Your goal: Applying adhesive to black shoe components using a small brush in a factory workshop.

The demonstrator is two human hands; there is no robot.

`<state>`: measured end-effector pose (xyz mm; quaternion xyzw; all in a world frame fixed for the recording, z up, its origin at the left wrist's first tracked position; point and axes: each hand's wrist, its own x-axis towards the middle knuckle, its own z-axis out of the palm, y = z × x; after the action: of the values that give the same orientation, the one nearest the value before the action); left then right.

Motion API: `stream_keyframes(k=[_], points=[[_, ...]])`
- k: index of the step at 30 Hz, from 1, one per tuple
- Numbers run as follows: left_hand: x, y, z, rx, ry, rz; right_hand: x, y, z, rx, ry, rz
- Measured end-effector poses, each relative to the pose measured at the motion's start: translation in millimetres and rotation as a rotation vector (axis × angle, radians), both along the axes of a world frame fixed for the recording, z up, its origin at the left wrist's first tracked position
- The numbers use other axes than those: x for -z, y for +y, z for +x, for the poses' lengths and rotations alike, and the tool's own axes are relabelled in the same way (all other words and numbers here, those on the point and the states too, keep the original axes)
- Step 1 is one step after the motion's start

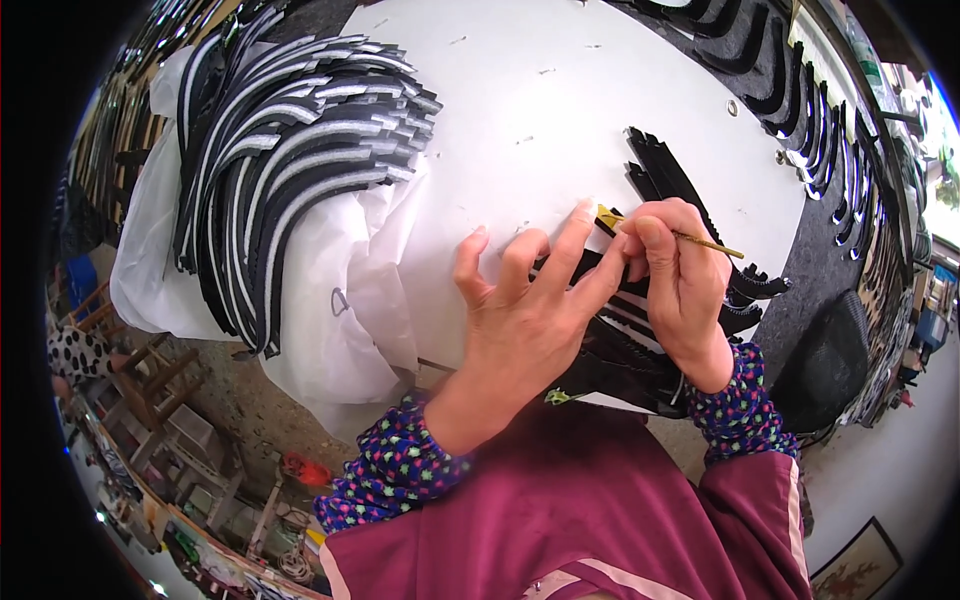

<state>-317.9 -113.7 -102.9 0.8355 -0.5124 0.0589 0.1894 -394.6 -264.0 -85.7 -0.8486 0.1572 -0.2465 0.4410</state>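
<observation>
My left hand lies on the white table with its fingers apart. A black strip runs between its index finger and thumb, which hold it near a small yellow patch at the end. My right hand is closed in a pinch on a thin brownish-gold stick, whose far end pokes out to the right. The stick's working tip is hidden behind the fingers. More black strips with notched ends lie beyond the right hand, and others lie below both hands.
A large fanned pile of curved black-and-white strips rests on white sheeting at the left. Curved black pieces line a grey surface at the right. Wooden stools stand at the lower left; a dark chair back is at the right.
</observation>
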Motion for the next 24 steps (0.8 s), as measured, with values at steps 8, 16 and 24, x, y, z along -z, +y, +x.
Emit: stream_keyframes(k=[8, 16, 24], points=[[7, 0, 1, -0.004, -0.027, -0.060, -11, 3, -6, 0.071, 0.026, 0.089], [-2, -3, 5, -0.003, 0.006, -0.075, 0, 4, -24, 0.026, 0.033, -0.532], [-6, 7, 7, -0.026, 0.289, -0.256, 5, -6, -25, 0.117, 0.046, -0.593]])
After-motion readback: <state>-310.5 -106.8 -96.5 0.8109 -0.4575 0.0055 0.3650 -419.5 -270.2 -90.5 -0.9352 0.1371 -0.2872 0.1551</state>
